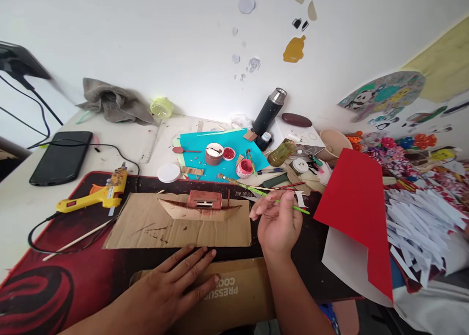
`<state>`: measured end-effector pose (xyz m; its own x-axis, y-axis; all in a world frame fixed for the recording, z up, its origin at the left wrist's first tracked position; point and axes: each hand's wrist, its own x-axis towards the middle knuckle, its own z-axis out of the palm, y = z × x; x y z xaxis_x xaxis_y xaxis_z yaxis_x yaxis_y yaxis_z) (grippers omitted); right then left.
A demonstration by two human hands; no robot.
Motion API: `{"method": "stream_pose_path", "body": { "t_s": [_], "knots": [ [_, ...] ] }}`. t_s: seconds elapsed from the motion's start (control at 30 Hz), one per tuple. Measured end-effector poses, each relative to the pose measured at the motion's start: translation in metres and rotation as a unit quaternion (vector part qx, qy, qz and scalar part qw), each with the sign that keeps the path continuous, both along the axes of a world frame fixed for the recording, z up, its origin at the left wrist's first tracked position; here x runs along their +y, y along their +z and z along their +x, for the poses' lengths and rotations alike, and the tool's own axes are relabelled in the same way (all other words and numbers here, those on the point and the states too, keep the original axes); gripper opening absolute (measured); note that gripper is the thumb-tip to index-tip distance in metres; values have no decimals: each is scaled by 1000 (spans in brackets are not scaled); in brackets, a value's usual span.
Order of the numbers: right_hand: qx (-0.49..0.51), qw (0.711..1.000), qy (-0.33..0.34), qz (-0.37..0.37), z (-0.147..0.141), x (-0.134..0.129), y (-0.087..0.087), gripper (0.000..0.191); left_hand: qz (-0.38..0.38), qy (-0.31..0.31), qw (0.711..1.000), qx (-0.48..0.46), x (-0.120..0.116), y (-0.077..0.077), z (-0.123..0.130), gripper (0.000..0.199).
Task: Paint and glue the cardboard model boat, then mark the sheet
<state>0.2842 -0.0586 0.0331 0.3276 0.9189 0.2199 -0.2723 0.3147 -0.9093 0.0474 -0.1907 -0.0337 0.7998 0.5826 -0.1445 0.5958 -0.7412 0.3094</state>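
My right hand [280, 222] holds a green paintbrush [252, 190] between thumb and fingers, its bristles pointing up and left. Stretched out flat, my left hand [186, 276] lies on a brown cardboard box [242, 303] printed with upside-down letters. Beyond it, a small cardboard boat [200, 210] stands on a flat cardboard sheet [128, 222]. The boat's cabin and top edge are painted reddish brown, while its lower side is bare cardboard. Dark paint smears mark the sheet. A pink-red paint pot [245, 167] and a brown paint jar [214, 154] stand past the brush.
A yellow glue gun [97, 195] with a cable lies at left, near a black phone [62, 156]. Behind the paints stands a dark thermos [269, 112]. At right, a red paper sheet [355, 203] overhangs the desk beside white paper strips [425, 222].
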Motion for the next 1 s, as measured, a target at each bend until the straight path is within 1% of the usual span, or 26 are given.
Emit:
{"method": "stream_pose_path", "body": {
  "t_s": [0.07,0.1,0.17,0.27,0.4,0.47,0.57,0.63,0.73,0.8,0.93,1.0],
  "knots": [
    [-37,999,23,4,1,3,10,50,17,7,1000,-8,-8,-21,0,124],
    [-57,998,34,8,1,5,15,50,32,9,999,-16,-12,-29,0,124],
    [-97,994,48,15,3,12,27,50,74,11,996,-38,-18,-38,0,116],
    [-145,988,50,18,8,28,44,53,123,9,991,-60,-20,-38,-2,103],
    [-189,981,37,17,19,52,58,53,156,17,985,-69,-16,-30,-2,97],
    [-211,977,28,13,26,62,60,53,190,22,979,-77,-15,-29,-1,94],
    [-244,969,27,5,36,74,57,54,243,28,963,-112,-13,-31,1,84],
    [-276,961,34,-1,41,80,51,56,242,19,964,-110,-12,-31,2,76],
    [-351,935,42,9,45,85,44,57,218,29,972,-82,-9,-27,2,70],
    [-413,910,36,24,44,88,41,57,224,28,971,-78,-7,-22,1,68],
    [-531,846,18,36,39,93,41,58,266,0,961,-72,-1,-12,-1,60],
    [-594,804,20,27,36,96,42,57,276,4,959,-68,0,-10,0,56]
  ]
}}
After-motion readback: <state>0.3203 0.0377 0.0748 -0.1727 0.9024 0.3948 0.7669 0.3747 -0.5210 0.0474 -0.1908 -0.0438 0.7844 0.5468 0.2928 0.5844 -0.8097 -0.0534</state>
